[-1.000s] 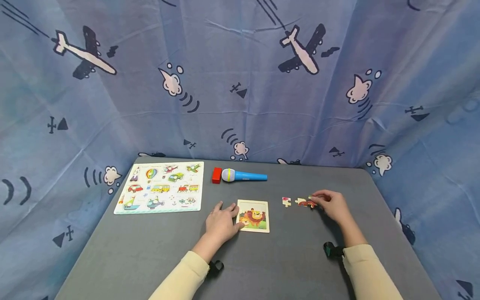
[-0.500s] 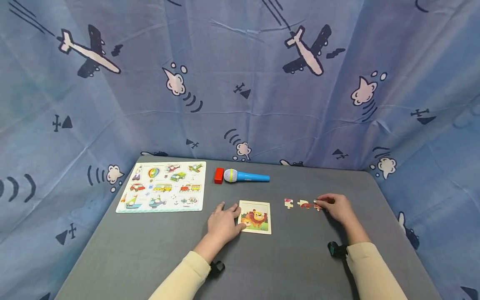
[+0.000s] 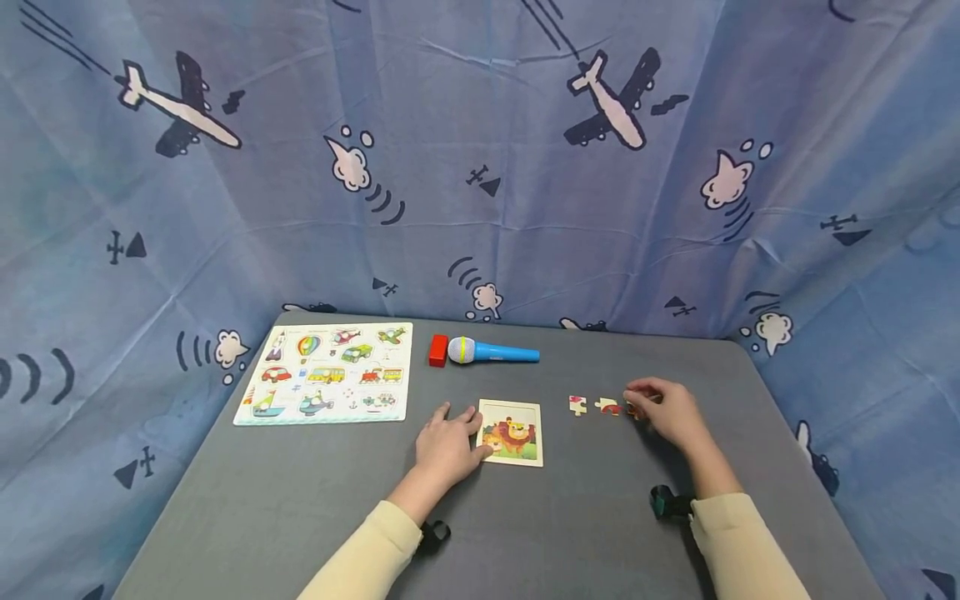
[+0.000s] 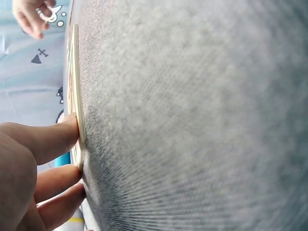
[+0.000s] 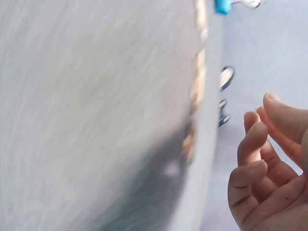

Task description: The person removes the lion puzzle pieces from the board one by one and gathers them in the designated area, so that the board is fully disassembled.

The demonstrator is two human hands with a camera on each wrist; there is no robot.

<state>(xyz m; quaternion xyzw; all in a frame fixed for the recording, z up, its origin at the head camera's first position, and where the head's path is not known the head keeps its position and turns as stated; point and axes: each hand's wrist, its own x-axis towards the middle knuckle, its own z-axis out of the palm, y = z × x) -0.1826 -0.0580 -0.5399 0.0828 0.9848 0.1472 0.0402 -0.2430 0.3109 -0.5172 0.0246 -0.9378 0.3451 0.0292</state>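
A small square lion jigsaw puzzle [image 3: 513, 435] in a pale frame lies flat on the grey table. My left hand [image 3: 444, 446] rests beside it, fingers spread, thumb and fingertips touching its left edge, as the left wrist view also shows. To the right are three loose jigsaw pieces in a row: a pink-and-cream piece [image 3: 577, 406], a red-and-cream piece [image 3: 607, 407], and a third jigsaw piece [image 5: 189, 144], partly hidden in the head view. Over that third piece hovers my right hand [image 3: 670, 412], fingers loosely bent. Nothing shows between its fingertips in the right wrist view.
A blue toy microphone [image 3: 498, 353] lies behind the puzzle, with a red block [image 3: 438, 351] by its head. Back left is a white picture board [image 3: 322, 375] of vehicles. A blue curtain [image 3: 480, 167] printed with airplanes stands behind the table.
My right hand set the third jigsaw piece down to the right of the second, let go and rose slightly leftward. My left hand stays at the puzzle; the head view shifted a little.
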